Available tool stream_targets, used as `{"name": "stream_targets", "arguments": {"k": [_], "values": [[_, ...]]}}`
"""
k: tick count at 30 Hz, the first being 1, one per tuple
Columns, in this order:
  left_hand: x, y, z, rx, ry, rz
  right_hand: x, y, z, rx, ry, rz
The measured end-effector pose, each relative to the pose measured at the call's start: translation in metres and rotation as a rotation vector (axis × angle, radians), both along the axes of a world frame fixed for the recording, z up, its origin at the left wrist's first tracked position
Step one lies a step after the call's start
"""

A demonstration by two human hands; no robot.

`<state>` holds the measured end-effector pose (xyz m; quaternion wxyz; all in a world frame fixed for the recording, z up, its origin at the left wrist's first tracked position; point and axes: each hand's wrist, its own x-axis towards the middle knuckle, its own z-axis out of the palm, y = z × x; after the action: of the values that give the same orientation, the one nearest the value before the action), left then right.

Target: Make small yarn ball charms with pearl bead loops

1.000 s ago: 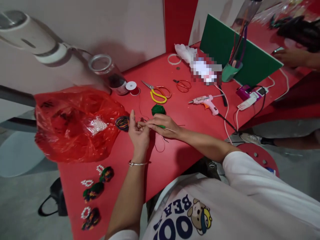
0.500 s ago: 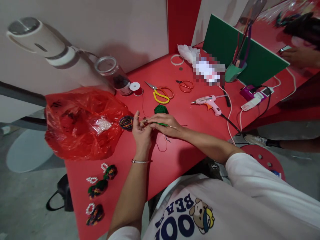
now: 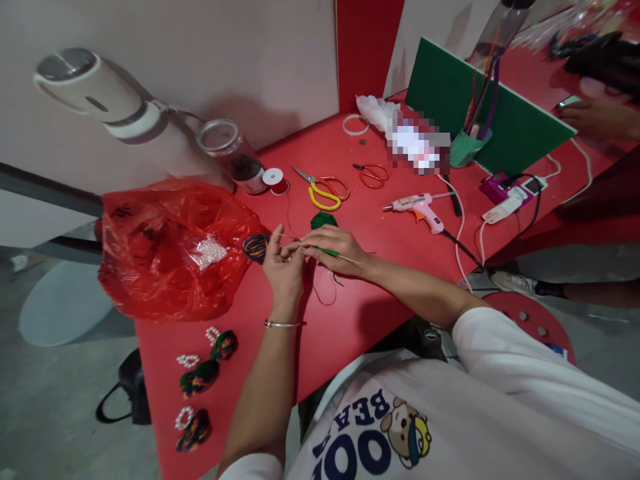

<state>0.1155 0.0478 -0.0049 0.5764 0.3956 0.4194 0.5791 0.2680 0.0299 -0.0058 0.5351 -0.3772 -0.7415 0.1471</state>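
My right hand [image 3: 334, 245] is closed around a crochet hook [image 3: 327, 251] with a green grip, its thin metal shaft sticking out toward my wrist. Close against it, my left hand [image 3: 285, 263] pinches yarn, with a strand stretched over the raised index finger. The small piece between my fingertips is mostly hidden. Just left of that hand sits a ball of dark multicoloured yarn [image 3: 255, 248]. A green yarn ball [image 3: 323, 221] lies beyond my right hand. Loose thread [image 3: 327, 298] curls on the red table [image 3: 365, 313] below my hands.
A red plastic bag [image 3: 165, 267] holding a packet of white beads [image 3: 210, 252] is at left. Several yarn pieces with bead loops [image 3: 199, 379] lie near the front. Beyond are yellow-and-orange scissors [image 3: 324, 193], red-handled snips [image 3: 373, 175], a thread spool [image 3: 275, 181] and a pink glue gun [image 3: 417, 208].
The view has shifted slightly, so things appear a little farther right. My hands stay together with the hook and yarn, and the left fingers have moved slightly.
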Motion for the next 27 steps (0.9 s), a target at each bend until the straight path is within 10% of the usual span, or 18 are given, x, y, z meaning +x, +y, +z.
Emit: {"name": "stream_targets", "arguments": {"k": [27], "values": [[0.014,0.003,-0.011,0.010,-0.050,0.055,0.005,-0.003,0.007,0.002,-0.025,0.105]]}}
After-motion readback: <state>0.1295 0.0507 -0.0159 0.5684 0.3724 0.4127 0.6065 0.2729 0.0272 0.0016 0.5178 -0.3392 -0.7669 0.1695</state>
